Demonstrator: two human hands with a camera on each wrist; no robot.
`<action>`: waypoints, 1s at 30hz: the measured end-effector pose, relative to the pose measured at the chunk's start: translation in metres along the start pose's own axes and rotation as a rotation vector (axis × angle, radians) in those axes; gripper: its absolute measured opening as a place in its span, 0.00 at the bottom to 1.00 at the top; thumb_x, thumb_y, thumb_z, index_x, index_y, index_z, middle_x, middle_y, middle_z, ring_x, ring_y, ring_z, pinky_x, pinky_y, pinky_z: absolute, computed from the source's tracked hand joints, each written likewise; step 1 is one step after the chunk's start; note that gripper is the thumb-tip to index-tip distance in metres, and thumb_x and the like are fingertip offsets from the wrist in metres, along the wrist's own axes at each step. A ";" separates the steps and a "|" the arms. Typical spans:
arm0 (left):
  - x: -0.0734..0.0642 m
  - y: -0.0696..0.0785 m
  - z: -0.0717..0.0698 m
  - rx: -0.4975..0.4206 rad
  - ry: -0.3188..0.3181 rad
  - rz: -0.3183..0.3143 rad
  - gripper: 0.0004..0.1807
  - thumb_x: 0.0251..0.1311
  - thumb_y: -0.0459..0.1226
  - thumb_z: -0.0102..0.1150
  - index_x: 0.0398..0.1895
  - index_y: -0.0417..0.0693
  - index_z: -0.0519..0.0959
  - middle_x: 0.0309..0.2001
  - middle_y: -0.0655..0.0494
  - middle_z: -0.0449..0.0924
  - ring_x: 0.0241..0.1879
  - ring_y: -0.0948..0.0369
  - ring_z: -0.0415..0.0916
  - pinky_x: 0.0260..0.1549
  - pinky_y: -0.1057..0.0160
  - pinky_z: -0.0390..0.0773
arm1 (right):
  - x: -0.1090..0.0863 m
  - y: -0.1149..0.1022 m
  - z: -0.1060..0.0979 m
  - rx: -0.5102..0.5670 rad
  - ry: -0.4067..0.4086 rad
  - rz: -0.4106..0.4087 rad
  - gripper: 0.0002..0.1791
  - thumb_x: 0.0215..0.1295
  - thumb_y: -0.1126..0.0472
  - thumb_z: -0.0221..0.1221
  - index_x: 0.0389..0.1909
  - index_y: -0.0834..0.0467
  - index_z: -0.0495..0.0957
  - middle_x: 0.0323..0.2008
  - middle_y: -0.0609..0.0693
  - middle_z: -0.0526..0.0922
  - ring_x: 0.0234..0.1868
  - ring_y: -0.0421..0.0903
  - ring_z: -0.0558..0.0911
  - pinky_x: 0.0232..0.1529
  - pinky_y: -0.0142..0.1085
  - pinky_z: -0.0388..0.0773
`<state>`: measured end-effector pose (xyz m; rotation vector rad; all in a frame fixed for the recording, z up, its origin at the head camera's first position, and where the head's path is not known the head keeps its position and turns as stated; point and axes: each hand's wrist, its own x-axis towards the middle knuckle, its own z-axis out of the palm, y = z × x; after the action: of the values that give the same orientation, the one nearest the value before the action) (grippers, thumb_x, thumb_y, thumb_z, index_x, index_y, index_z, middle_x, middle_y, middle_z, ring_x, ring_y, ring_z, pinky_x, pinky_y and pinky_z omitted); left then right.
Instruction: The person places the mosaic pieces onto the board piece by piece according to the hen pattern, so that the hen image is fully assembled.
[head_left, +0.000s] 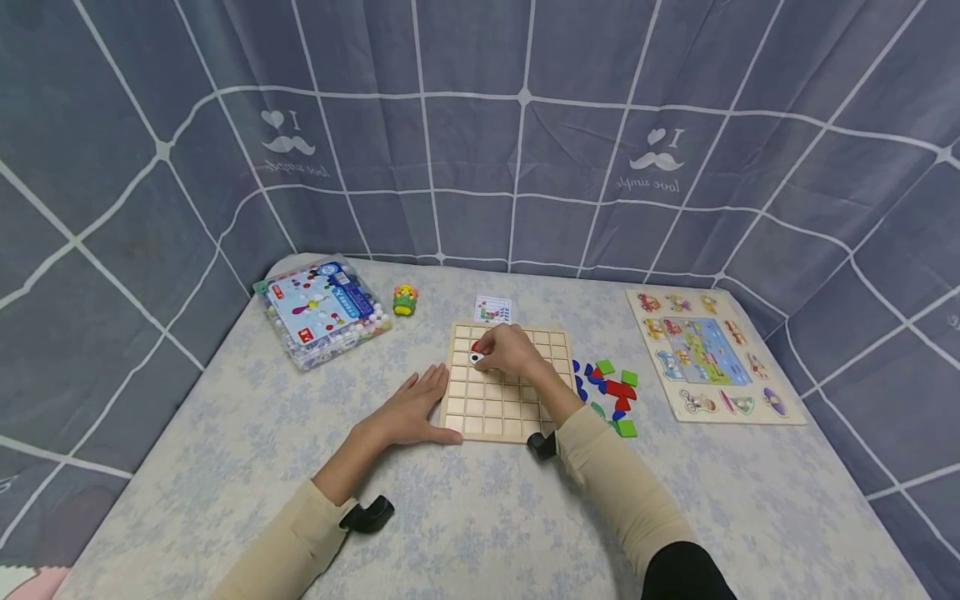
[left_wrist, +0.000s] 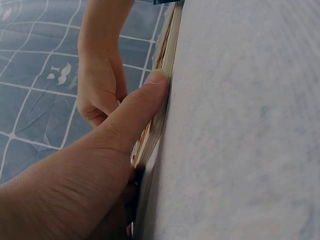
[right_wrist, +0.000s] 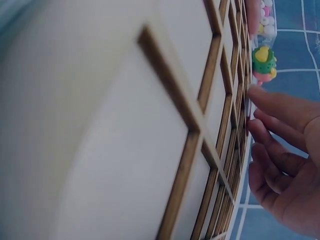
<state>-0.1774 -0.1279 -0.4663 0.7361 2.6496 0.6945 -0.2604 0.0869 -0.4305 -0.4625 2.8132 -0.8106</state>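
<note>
A square wooden grid board (head_left: 480,408) lies in the middle of the table. My left hand (head_left: 408,410) rests at its lower left corner, fingers stretched along the left side and thumb against the front edge. Over the board's upper left cells, my right hand (head_left: 512,350) pinches a small white piece with a black dot (head_left: 476,358). A red piece (head_left: 476,346) shows just behind it, partly covered by the fingers. In the right wrist view the thumb and index fingertips (right_wrist: 256,91) meet close at the grid's surface.
Loose red, green and blue shapes (head_left: 619,389) lie right of the board. Behind it is a printed pattern card (head_left: 492,309). A small toy figure (head_left: 405,300) and a clear box of beads (head_left: 322,308) stand back left. A wooden picture puzzle (head_left: 776,408) lies at right.
</note>
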 end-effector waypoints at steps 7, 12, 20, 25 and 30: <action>0.000 0.002 -0.001 -0.004 0.003 -0.008 0.65 0.49 0.64 0.65 0.77 0.36 0.41 0.79 0.42 0.37 0.79 0.48 0.35 0.76 0.44 0.39 | -0.011 0.007 -0.011 0.049 0.009 0.003 0.15 0.54 0.56 0.71 0.43 0.57 0.86 0.40 0.49 0.88 0.43 0.46 0.83 0.54 0.42 0.77; 0.001 0.001 0.001 0.007 0.007 -0.010 0.65 0.49 0.65 0.65 0.77 0.37 0.41 0.79 0.43 0.37 0.79 0.49 0.35 0.76 0.45 0.39 | -0.022 0.019 -0.022 0.073 0.015 0.000 0.16 0.57 0.55 0.69 0.45 0.57 0.86 0.41 0.51 0.88 0.41 0.47 0.81 0.56 0.46 0.74; 0.000 0.002 0.000 -0.002 0.016 -0.002 0.66 0.49 0.64 0.66 0.77 0.37 0.41 0.79 0.42 0.38 0.79 0.48 0.35 0.76 0.44 0.39 | -0.041 0.040 -0.036 0.110 0.022 0.021 0.18 0.57 0.55 0.69 0.47 0.58 0.85 0.43 0.52 0.87 0.40 0.47 0.79 0.40 0.38 0.76; -0.001 0.002 0.001 -0.003 0.024 0.008 0.65 0.49 0.63 0.66 0.77 0.36 0.42 0.79 0.41 0.38 0.79 0.47 0.36 0.75 0.43 0.40 | -0.051 0.054 -0.041 0.116 0.036 0.054 0.18 0.57 0.55 0.70 0.47 0.58 0.85 0.43 0.53 0.86 0.38 0.47 0.79 0.35 0.37 0.76; -0.001 0.002 0.001 -0.006 0.026 0.009 0.65 0.49 0.64 0.66 0.77 0.36 0.42 0.78 0.41 0.38 0.79 0.47 0.36 0.75 0.43 0.40 | -0.062 0.065 -0.043 0.121 0.037 0.081 0.18 0.56 0.54 0.70 0.46 0.56 0.85 0.42 0.52 0.85 0.36 0.46 0.77 0.32 0.35 0.74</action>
<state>-0.1754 -0.1268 -0.4659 0.7431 2.6682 0.7186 -0.2290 0.1817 -0.4251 -0.3164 2.7756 -0.9748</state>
